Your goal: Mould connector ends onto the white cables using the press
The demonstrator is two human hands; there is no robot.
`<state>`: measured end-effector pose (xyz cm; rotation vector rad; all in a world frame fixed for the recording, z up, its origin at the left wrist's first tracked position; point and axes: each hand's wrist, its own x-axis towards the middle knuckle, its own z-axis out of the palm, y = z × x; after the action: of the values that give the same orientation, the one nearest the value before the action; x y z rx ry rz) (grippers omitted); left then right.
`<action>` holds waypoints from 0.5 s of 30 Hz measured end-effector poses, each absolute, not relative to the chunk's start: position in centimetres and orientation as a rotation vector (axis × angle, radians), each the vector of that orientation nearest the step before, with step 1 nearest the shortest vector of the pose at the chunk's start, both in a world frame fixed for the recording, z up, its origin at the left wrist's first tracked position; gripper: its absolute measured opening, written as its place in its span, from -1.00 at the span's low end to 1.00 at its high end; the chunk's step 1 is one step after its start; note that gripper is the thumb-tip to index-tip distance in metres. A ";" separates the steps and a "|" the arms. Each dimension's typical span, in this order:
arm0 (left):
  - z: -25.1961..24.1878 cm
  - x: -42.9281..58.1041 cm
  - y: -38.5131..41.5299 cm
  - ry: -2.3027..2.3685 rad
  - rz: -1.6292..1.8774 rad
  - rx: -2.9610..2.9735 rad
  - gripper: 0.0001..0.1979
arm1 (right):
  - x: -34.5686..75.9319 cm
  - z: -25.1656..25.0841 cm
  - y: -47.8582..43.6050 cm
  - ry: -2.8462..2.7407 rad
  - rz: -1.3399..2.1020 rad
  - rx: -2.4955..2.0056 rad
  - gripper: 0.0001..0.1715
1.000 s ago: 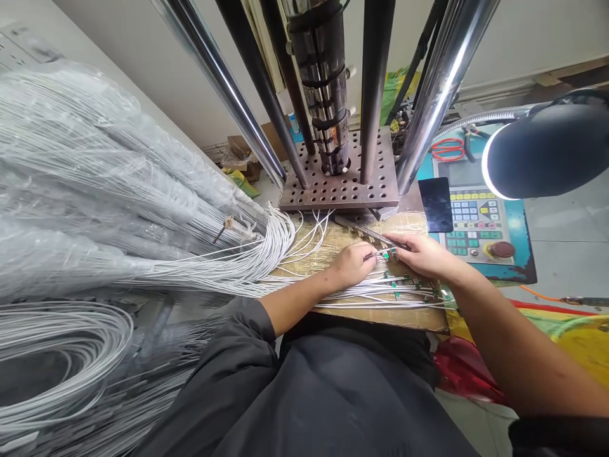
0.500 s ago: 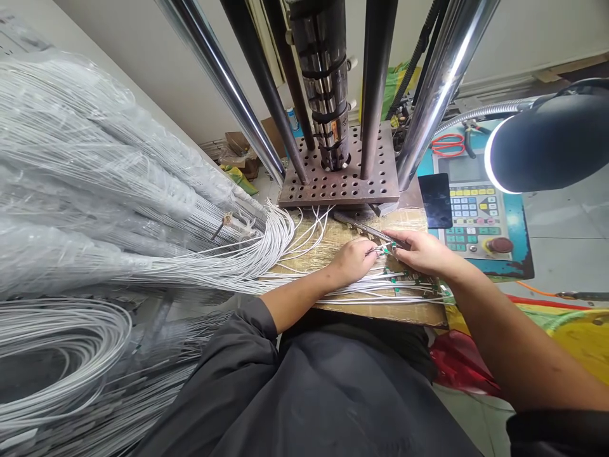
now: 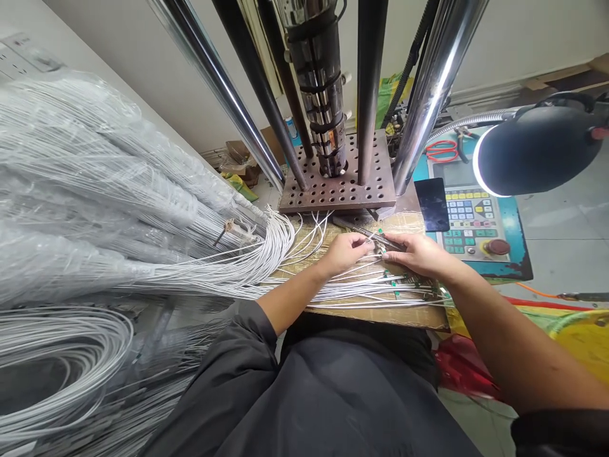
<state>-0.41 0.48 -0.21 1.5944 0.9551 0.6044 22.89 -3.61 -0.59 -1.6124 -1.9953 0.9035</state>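
Observation:
My left hand (image 3: 346, 252) is closed in a pinch on a thin white cable (image 3: 370, 237), whose end points right, beside a small green piece (image 3: 380, 231). Close by, my right hand (image 3: 417, 252) has its thumb and forefinger curled together at small cable ends; what lies between them is too small to make out. A long, slim dark metal bar (image 3: 352, 226) runs diagonally to the right fingers, and whether they grip it is unclear. Under both hands, more white cables (image 3: 342, 292) lie across a tan board (image 3: 380, 314), several with green-marked ends (image 3: 396, 285).
A perforated metal plate (image 3: 342, 200) with upright rods stands behind the board. Plastic-wrapped cable bundles (image 3: 95, 178) fill the left, above a coiled bundle (image 3: 95, 393). On the right are a control panel (image 3: 471, 222), a black phone (image 3: 432, 203), red-handled scissors (image 3: 441, 151) and a lamp (image 3: 542, 149).
My left hand has shifted slightly left and up, away from the right fingers, with the cable end now raised. My right hand has moved little. The view has tilted slightly.

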 end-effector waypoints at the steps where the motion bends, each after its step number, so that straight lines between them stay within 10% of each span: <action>1: -0.1 -0.5 0.9 0.930 0.597 1.508 -0.75 | 22.9 -0.6 -3.6 -1.991 0.908 -1.602 -0.31; 15: 0.7 0.2 1.6 1.011 0.537 1.192 -0.71 | 22.8 -0.1 -3.5 -1.937 0.969 -1.636 -0.26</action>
<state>0.16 1.63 0.73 1.1918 1.0105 0.5371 22.78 -3.54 -0.06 -1.6365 -1.9369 0.9685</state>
